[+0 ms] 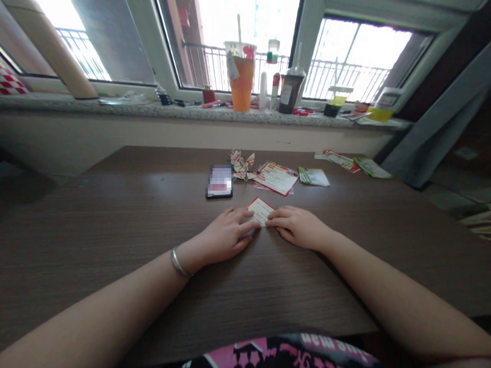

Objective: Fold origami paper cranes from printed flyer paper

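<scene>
A small folded piece of paper (261,209), cream with printed lines and a red border, lies on the brown table between my hands. My left hand (227,233), with a silver bangle at the wrist, holds its left side under the fingertips. From the other side, my right hand (301,227) has its fingers closed on the right edge. Both hands rest on the tabletop, and their fingers hide the paper's side corners. Just beyond are a phone (220,182), folded paper figures (242,165) with red stripes, and a stack of red-bordered printed sheets (276,178).
Green-and-white packets (314,177) lie right of the sheets, with more printed papers (341,160) farther right. Along the stone windowsill (184,113) stand a large orange drink cup (242,76), a dark drink cup (291,89), bottles and small items. A grey curtain hangs at right.
</scene>
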Tool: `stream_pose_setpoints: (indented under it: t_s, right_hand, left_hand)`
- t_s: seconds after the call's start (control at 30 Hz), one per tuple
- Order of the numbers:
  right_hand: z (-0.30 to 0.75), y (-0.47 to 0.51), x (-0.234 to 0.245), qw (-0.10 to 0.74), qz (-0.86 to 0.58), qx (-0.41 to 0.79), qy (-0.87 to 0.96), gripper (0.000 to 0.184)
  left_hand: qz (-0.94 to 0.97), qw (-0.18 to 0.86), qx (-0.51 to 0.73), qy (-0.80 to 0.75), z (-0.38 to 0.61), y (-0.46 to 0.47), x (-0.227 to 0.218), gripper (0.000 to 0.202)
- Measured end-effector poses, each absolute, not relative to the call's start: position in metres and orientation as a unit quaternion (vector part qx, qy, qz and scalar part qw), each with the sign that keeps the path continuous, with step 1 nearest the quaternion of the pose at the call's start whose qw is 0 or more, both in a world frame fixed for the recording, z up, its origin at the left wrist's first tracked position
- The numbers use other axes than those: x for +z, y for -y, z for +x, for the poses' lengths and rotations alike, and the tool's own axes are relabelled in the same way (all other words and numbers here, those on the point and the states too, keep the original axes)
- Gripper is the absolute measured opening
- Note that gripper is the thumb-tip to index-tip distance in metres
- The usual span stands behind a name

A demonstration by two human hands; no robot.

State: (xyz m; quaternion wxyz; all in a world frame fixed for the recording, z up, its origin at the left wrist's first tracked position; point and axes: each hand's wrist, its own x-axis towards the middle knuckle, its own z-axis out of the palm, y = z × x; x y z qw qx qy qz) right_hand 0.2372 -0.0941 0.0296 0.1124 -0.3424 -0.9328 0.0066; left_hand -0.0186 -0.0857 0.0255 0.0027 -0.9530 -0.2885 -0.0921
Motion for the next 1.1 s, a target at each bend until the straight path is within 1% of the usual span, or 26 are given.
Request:
stream_pose_setpoints:
  t_s: [0.23, 0.43, 0.6, 0.83, 1.1]
  right_hand:
    - [0.233, 0.096, 0.031, 0.087, -0.341, -0.038, 0.935, 0.031]
    - [0.228, 0.098, 0.029, 0.086, -0.314, -0.065, 0.943, 0.035]
    - [0.223, 0.098, 0.031, 0.083, -0.334, -0.062, 0.937, 0.026]
    - [0.219, 0.105, 0.039, 0.060, -0.375, -0.057, 0.923, 0.026]
    - [0.219, 0.107, 0.043, 0.063, -0.406, -0.028, 0.911, 0.029]
  left_hand:
    - [-0.955, 0.021, -0.090, 0.282, -0.018, 0.085, 0.024, 0.037]
    - [-0.952, 0.032, -0.089, 0.291, -0.018, 0.085, 0.022, 0.040]
    - [-0.953, 0.040, -0.081, 0.288, -0.018, 0.085, 0.024, 0.039]
    - [-0.960, 0.036, -0.057, 0.273, -0.021, 0.083, 0.027, 0.043]
    - [-0.963, 0.052, -0.056, 0.259, -0.025, 0.083, 0.029, 0.044]
